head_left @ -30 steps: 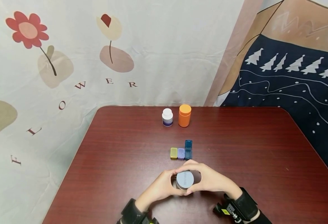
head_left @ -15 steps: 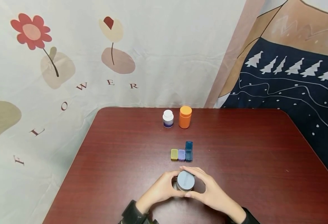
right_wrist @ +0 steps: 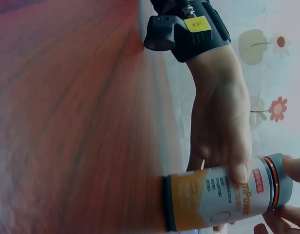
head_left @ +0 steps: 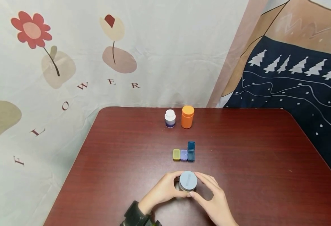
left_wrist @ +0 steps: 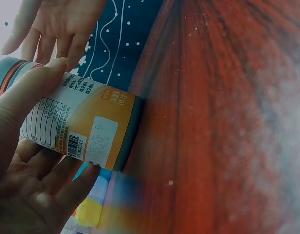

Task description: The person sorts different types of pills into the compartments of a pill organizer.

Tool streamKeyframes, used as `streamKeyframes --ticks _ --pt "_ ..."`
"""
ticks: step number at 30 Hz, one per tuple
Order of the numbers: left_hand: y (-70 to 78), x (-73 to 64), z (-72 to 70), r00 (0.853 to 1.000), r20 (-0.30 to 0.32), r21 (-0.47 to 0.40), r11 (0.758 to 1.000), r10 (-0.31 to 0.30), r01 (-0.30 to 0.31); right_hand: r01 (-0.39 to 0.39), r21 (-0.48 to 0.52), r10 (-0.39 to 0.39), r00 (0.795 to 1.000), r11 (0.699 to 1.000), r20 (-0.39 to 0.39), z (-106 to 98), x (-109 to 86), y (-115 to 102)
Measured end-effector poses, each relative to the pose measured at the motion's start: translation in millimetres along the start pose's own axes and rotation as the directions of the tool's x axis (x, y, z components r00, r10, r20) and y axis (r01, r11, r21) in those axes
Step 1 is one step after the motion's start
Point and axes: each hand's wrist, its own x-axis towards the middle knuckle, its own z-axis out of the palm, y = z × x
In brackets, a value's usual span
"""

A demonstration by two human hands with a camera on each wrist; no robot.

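Note:
An upright bottle (left_wrist: 86, 117) with a grey lid (head_left: 188, 181) and an orange-and-white printed label stands on the table, its base seeming to touch the wood. My left hand (head_left: 163, 190) grips the bottle's body, thumb on one side and fingers round the other. At the lid, my right hand (head_left: 214, 197) pinches the rim between thumb and fingertips; in the right wrist view only those fingertips (right_wrist: 293, 168) show. Just beyond the hands lies a small pill box (head_left: 184, 155) with yellow, purple and blue compartments. Its blue lid is flipped up; the contents cannot be made out.
At the back of the brown table (head_left: 125, 138) stand a white bottle (head_left: 170, 118) with a purple base and an orange bottle (head_left: 187, 117). A printed cloth (head_left: 165, 47) hangs behind the far edge, with a dark tree-patterned one (head_left: 289, 84) to the right.
My right hand has turned about the lid: its wrist swings down toward the near edge and its fingers straighten. The left hand and bottle stay in place.

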Motion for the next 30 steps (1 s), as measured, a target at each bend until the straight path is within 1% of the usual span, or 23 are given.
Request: streamKeyframes --ticks 5,8,11,12,15,17,19,20,21,22,24,25,26,27,28,30 --pt "-1.4 0.8 0.2 1.0 0.0 0.024 1.0 0.012 -0.012 -0.041 -0.02 0.041 0.999 0.999 0.034 5.1 1.1 -1.2" --pt "-3.1 0.3 -0.5 0.999 0.004 0.034 0.999 0.036 -0.036 -0.036 -0.008 0.037 0.998 0.999 0.053 7.8 3.0 -0.2" --pt "-5.6 -0.3 -1.2 0.997 0.009 0.048 0.996 0.074 -0.074 0.008 0.006 -0.008 0.998 1.0 0.058 10.1 5.6 1.2" --pt "-10.4 0.4 -0.3 0.994 0.008 0.071 0.992 0.106 -0.106 0.02 0.013 -0.021 0.998 1.0 0.06 10.7 6.6 1.5" --pt "-11.4 -0.2 0.2 0.994 0.005 0.049 0.993 0.111 -0.111 0.04 0.024 -0.042 0.996 0.999 0.075 11.1 11.0 2.1" --pt "-10.4 -0.8 0.6 0.995 0.0 0.025 0.994 0.102 -0.102 0.056 0.027 -0.059 0.993 0.998 0.098 9.1 15.3 3.8" --pt "-11.9 -0.6 1.4 0.995 0.001 0.014 0.995 0.103 -0.103 0.091 0.028 -0.094 0.986 0.995 0.135 4.7 21.3 7.0" --pt "-12.5 -0.7 1.6 0.994 0.001 0.011 0.994 0.11 -0.11 0.12 0.031 -0.123 0.979 0.992 0.16 1.7 25.0 9.4" --pt "-16.5 0.2 2.5 0.991 -0.003 0.019 0.991 0.134 -0.134 0.151 0.032 -0.154 0.97 0.988 0.19 -1.6 29.2 11.7" --pt "-17.1 0.2 2.7 0.991 -0.002 0.017 0.99 0.137 -0.137 0.174 0.037 -0.178 0.958 0.984 0.226 -5.2 33.9 14.2" --pt "-17.2 0.9 2.7 0.991 0.003 0.005 0.991 0.131 -0.131 0.216 0.06 -0.224 0.925 0.974 0.308 -12.4 44.0 18.8" --pt "-23.9 2.8 4.8 0.991 -0.001 0.007 0.991 0.132 -0.132 0.227 0.074 -0.238 0.905 0.971 0.352 -15.9 49.1 20.8" --pt "-25.9 3.3 5.6 0.993 -0.004 -0.017 0.993 0.115 -0.115 0.23 0.089 -0.246 0.883 0.969 0.4 -19.3 54.3 22.2" --pt "-25.5 3.2 5.6 0.994 -0.006 -0.019 0.994 0.107 -0.107 0.225 0.102 -0.246 0.86 0.969 0.448 -22.7 59.3 22.9" --pt "-20.9 2.2 4.5 0.997 -0.003 -0.031 0.996 0.079 -0.08 0.21 0.115 -0.239 0.835 0.971 0.496 -25.9 64.2 23.3" --pt "-20.6 2.1 4.7 0.997 -0.006 -0.032 0.996 0.082 -0.083 0.178 0.129 -0.22 0.784 0.976 0.58 -31.4 72.6 23.3"
